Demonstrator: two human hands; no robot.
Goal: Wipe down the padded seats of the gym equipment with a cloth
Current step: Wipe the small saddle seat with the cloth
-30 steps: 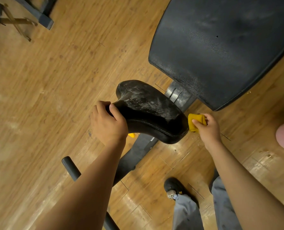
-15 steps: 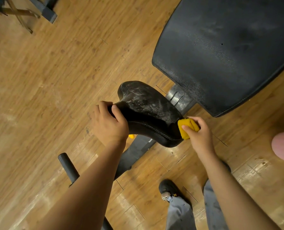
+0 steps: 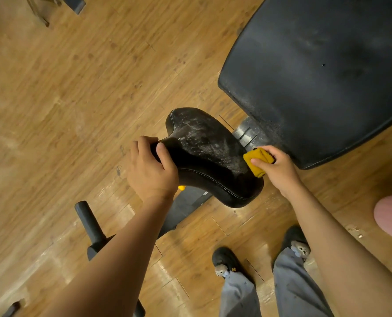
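A small black padded seat point(image 3: 208, 152) with dusty white smears sits in the middle of the view. My left hand point(image 3: 150, 170) grips its narrow left end, thumb on top. My right hand point(image 3: 276, 169) pinches a folded yellow cloth point(image 3: 255, 160) and presses it against the seat's right edge. A large black back pad point(image 3: 323, 72), also dusty, fills the upper right.
The bench's dark metal frame point(image 3: 185, 207) runs under the seat to a black foot bar point(image 3: 90, 227) at lower left. My two black shoes point(image 3: 227, 261) and grey trouser legs stand at the bottom. Wood plank floor point(image 3: 76, 99) lies all around. A pink blurred shape point(image 3: 391, 217) sits at the right edge.
My right hand has carried the cloth from the seat's lower right side up onto its upper right edge. My left hand has kept its grip on the seat's narrow end.
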